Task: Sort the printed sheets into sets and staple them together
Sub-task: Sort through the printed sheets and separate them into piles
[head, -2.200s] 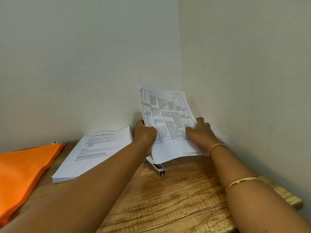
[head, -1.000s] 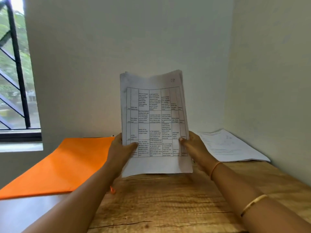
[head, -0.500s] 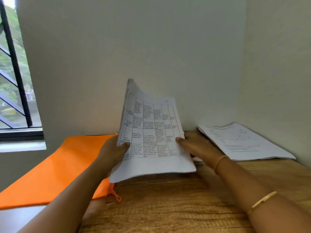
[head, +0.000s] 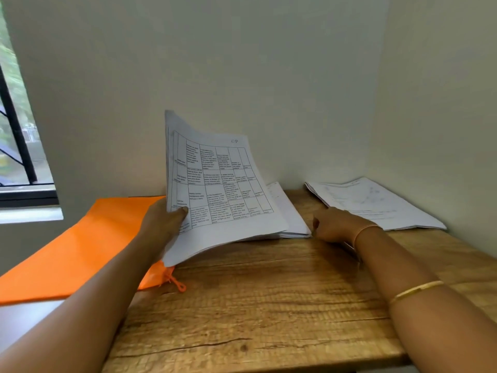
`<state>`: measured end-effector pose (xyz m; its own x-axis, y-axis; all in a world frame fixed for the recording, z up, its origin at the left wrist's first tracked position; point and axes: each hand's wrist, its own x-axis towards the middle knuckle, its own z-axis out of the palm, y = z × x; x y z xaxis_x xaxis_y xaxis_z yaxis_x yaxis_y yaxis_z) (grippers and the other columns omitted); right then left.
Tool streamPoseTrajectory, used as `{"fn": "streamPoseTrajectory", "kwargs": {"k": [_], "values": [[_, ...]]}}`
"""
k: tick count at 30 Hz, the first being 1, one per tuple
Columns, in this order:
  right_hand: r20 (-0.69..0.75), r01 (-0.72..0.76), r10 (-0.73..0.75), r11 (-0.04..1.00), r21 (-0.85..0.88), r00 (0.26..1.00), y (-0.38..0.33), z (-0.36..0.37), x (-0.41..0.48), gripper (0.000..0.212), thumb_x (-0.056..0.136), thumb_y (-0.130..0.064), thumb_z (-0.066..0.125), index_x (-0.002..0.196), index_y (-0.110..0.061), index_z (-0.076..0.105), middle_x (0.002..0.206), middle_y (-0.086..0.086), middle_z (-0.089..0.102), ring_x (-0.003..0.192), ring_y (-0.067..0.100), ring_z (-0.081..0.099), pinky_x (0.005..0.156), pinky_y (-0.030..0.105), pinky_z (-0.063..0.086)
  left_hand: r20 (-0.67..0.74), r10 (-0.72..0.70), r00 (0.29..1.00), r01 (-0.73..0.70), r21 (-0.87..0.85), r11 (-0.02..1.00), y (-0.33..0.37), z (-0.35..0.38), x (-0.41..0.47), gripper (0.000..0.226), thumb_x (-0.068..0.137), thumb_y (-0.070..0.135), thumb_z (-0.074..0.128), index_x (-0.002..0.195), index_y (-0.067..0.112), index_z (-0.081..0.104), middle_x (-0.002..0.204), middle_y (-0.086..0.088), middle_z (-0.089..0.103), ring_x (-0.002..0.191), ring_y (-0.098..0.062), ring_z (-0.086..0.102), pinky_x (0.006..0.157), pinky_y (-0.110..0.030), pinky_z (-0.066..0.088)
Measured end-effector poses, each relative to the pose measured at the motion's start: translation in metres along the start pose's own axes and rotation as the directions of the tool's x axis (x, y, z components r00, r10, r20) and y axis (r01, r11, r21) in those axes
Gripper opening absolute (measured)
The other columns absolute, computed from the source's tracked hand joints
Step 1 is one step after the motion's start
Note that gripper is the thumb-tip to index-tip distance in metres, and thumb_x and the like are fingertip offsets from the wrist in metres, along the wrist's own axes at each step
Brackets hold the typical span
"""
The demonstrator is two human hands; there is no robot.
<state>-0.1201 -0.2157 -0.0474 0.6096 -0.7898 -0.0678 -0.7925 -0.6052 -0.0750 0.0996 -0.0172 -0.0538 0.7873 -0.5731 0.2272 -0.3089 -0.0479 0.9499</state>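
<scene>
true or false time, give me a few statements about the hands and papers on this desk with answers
1. The left hand holds the gridded sheets by their left edge. True.
2. The orange pouch lies in the right corner. False: it lies at the left of the table.
3. A second pile of sheets lies by the right wall. True.
4. The right hand is raised above the gridded sheets. False: it is low at the table, to their right.
5. The table is glass. False: it is wood.
</scene>
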Motion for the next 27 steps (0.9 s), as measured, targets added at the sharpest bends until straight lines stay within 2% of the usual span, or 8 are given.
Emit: {"fn": "streamPoseTrajectory", "kwargs": {"k": [3,13,15,17,19,21,24,27], "values": [[0.048,-0.007,0.007,1.0,-0.006,0.999,0.006,-0.004,-0.013,0.034,0.088,-0.017,0.057,0.122,-0.013,0.052,0.123,0.008,0.05,0.107,0.024,0.052,0.089,0.032,0.046,0.013,-0.014,1.0,0.014,-0.013,1.0,0.0,-0.001,-0.002,0.025,0.096,0.011,0.051,0.12,0.012,0.054,0.113,-0.009,0.062,0.099,-0.029,0.06,0.086,-0.043,0.049],[0.102,-0.025,0.031,0.998,-0.059,0.994,0.042,-0.008,-0.043,0.021,0.089,-0.016,0.055,0.104,-0.021,0.041,0.111,0.006,0.041,0.094,0.021,0.046,0.086,0.034,0.043,0.032,-0.046,0.998,0.046,-0.005,0.999,-0.002,0.002,-0.001,0.029,0.093,0.011,0.055,0.122,0.011,0.056,0.116,-0.012,0.064,0.1,-0.032,0.061,0.09,-0.049,0.05],[0.066,-0.018,0.018,1.0,0.008,0.998,0.044,-0.01,-0.043,0.02,0.09,-0.013,0.051,0.108,-0.018,0.045,0.113,0.007,0.045,0.096,0.021,0.047,0.085,0.032,0.042,0.038,-0.048,0.998,0.049,-0.024,0.999,-0.003,0.003,-0.001,0.029,0.093,0.011,0.055,0.122,0.012,0.055,0.114,-0.01,0.064,0.099,-0.03,0.061,0.087,-0.046,0.051],[-0.076,0.047,-0.037,0.989,0.142,0.996,0.038,-0.014,-0.041,0.026,0.09,-0.008,0.047,0.115,-0.015,0.049,0.118,0.008,0.049,0.1,0.02,0.048,0.084,0.028,0.04,0.056,-0.043,0.998,0.046,-0.056,0.997,-0.003,0.004,-0.002,0.027,0.093,0.01,0.055,0.12,0.013,0.055,0.109,-0.008,0.063,0.095,-0.028,0.062,0.08,-0.042,0.051],[-0.245,0.151,-0.068,0.929,0.338,0.967,0.022,-0.019,-0.037,0.028,0.091,-0.008,0.046,0.118,-0.014,0.051,0.114,0.004,0.053,0.098,0.017,0.049,0.076,0.023,0.04,0.069,-0.033,0.997,0.039,-0.086,0.996,-0.002,0.004,-0.003,0.025,0.093,0.01,0.055,0.118,0.014,0.055,0.105,-0.006,0.063,0.09,-0.024,0.062,0.074,-0.038,0.05],[-0.309,0.213,-0.029,0.786,0.58,0.95,0.001,-0.024,-0.033,0.025,0.093,-0.015,0.049,0.118,-0.013,0.052,0.107,0.004,0.058,0.096,0.019,0.055,0.076,0.025,0.046,0.082,-0.027,0.996,0.036,-0.109,0.993,-0.003,0.004,-0.004,0.022,0.093,0.011,0.055,0.115,0.015,0.055,0.104,-0.006,0.064,0.089,-0.023,0.063,0.072,-0.037,0.05],[-0.18,0.173,-0.036,0.501,0.848,0.983,-0.032,-0.029,-0.025,0.029,0.096,-0.029,0.05,0.118,-0.011,0.048,0.107,0.007,0.057,0.095,0.021,0.059,0.084,0.036,0.052,0.108,-0.019,0.994,0.032,-0.128,0.991,-0.003,0.003,-0.006,0.021,0.093,0.012,0.055,0.113,0.017,0.055,0.106,-0.007,0.066,0.094,-0.026,0.064,0.078,-0.041,0.052],[-0.073,0.087,-0.047,0.44,0.894,0.996,-0.054,-0.029,-0.012,0.035,0.097,-0.035,0.048,0.123,-0.012,0.044,0.107,0.005,0.053,0.096,0.022,0.054,0.078,0.035,0.049,0.142,0.008,0.99,0.014,-0.154,0.988,-0.003,0.003,-0.006,0.021,0.094,0.012,0.054,0.114,0.016,0.056,0.105,-0.007,0.067,0.093,-0.025,0.065,0.076,-0.039,0.053]]}}
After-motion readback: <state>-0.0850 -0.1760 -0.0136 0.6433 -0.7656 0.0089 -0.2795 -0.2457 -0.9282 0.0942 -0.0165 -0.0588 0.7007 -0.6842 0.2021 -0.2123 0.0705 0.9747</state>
